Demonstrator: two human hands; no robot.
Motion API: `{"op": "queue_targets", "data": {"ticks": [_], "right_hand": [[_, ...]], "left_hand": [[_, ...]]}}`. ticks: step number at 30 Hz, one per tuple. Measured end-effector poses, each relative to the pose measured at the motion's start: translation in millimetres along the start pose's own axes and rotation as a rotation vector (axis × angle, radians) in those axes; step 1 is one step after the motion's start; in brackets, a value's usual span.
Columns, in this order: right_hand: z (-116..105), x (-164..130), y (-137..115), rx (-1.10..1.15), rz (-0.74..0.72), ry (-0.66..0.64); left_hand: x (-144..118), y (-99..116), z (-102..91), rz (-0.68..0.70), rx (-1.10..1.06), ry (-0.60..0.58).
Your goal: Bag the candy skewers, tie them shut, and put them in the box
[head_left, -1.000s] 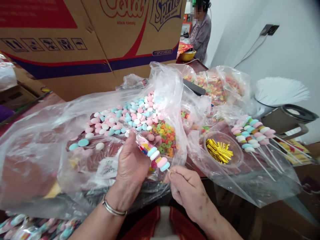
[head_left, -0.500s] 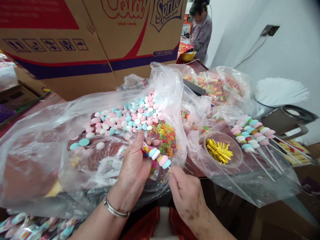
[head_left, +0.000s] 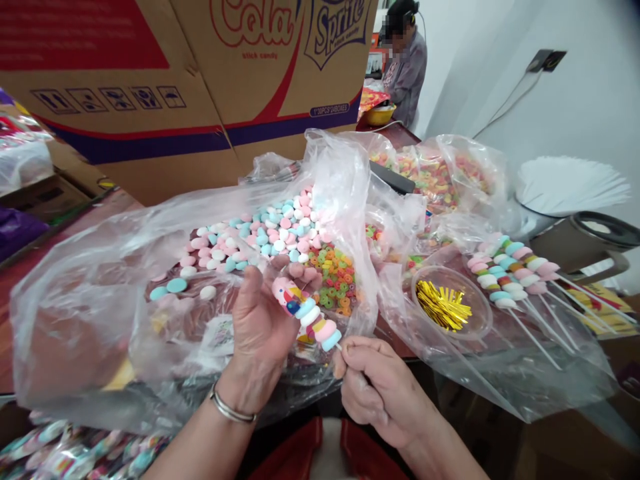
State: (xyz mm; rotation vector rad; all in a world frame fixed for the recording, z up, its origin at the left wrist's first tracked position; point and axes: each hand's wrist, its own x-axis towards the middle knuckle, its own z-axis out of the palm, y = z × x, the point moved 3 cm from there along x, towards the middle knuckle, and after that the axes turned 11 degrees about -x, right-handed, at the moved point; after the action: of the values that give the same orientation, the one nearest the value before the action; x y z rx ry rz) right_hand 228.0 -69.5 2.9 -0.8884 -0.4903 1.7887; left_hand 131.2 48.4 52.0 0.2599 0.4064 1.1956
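Candy skewer (head_left: 311, 315) slants with its tip up-left and its stick down-right; your left hand (head_left: 260, 327) cups the candies, your right hand (head_left: 373, 380) pinches the stick.

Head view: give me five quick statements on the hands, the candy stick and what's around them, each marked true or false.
1. The right hand pinches the bare end of the candy stick. True.
2. The left hand rests flat on the table, touching nothing. False: it is raised, its fingers at the stick's candy end.
3. A metal bracelet sits on the left wrist. True.
4. The gold twist ties hang from the cardboard box. False: they lie in a clear round dish.
5. The finished candy sticks stand upright in a cup. False: they lie on clear plastic at the right.
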Motion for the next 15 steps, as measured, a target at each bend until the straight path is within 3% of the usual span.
{"op": "queue_targets", "data": {"ticks": [3, 5, 10, 12, 15], "right_hand": [[0.7, 0.9, 4.9, -0.022, 0.025, -0.034], [1.3, 0.5, 5.1, -0.110, -0.009, 0.012], [4.6, -3.5, -0.6, -0.705, -0.204, 0.200], [6.6, -4.5, -4.8, -1.056, -0.401, 0.274], [10.0, -8.1, -11.3, -1.503, -0.829, 0.470]], "left_hand": [[3.5, 1.3, -0.9, -0.005, -0.004, -0.060], [4.5, 0.9, -1.8, 0.002, 0.013, -0.072], [2.0, -4.7, -4.1, 0.074, 0.080, -0.012], [-0.2, -8.7, -3.7, 0.114, 0.097, 0.009], [-2.3, -13.3, -1.7, 0.147, 0.105, 0.016]]}}
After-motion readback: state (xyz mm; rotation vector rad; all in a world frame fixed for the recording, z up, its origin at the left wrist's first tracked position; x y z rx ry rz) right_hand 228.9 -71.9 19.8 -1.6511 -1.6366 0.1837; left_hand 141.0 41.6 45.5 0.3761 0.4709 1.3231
